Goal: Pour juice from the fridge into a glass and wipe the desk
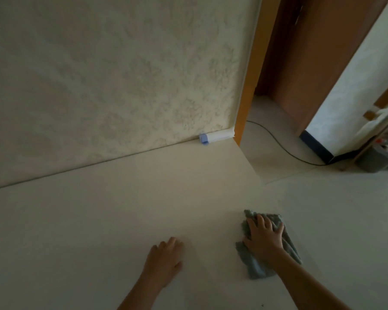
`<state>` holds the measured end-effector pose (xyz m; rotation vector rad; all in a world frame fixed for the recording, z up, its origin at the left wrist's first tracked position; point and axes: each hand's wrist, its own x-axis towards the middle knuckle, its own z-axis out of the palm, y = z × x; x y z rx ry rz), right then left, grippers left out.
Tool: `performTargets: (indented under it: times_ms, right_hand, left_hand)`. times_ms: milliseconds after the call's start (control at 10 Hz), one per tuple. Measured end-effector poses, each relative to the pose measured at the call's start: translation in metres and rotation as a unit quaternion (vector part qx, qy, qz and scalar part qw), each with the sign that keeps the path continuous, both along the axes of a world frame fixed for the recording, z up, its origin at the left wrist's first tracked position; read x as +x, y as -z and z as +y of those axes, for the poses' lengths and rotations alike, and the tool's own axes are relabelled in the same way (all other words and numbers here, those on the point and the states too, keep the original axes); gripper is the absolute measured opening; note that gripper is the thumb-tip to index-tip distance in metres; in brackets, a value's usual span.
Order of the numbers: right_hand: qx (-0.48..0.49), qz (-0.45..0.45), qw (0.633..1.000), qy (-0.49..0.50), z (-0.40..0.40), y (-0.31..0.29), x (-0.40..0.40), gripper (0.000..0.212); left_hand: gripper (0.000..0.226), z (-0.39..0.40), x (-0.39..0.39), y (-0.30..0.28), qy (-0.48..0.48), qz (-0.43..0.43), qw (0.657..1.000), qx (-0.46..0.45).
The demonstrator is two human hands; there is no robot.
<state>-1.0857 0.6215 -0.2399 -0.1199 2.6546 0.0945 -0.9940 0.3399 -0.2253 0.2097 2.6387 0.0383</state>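
A cream-white desk fills the lower part of the head view, up against a patterned wall. A grey-blue cloth lies crumpled on the desk near its right edge. My right hand presses flat on top of the cloth, fingers spread. My left hand rests on the bare desk to the left of the cloth, fingers loosely curled, holding nothing. No juice, glass or fridge is in view.
A white tube with a blue cap lies at the desk's far right corner against the wall. Beyond the desk's right edge is pale floor with a black cable, a wooden door frame and a grey bin.
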Motion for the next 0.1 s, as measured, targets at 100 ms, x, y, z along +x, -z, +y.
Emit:
performTargets:
  times_ms: [100]
  right_hand:
    - [-0.004, 0.01, 0.999, -0.047, -0.0174, -0.0309, -0.0059, 0.058]
  left_hand:
    - [0.051, -0.0029, 0.0027, -0.0187, 0.016, -0.013, 0.999, -0.026]
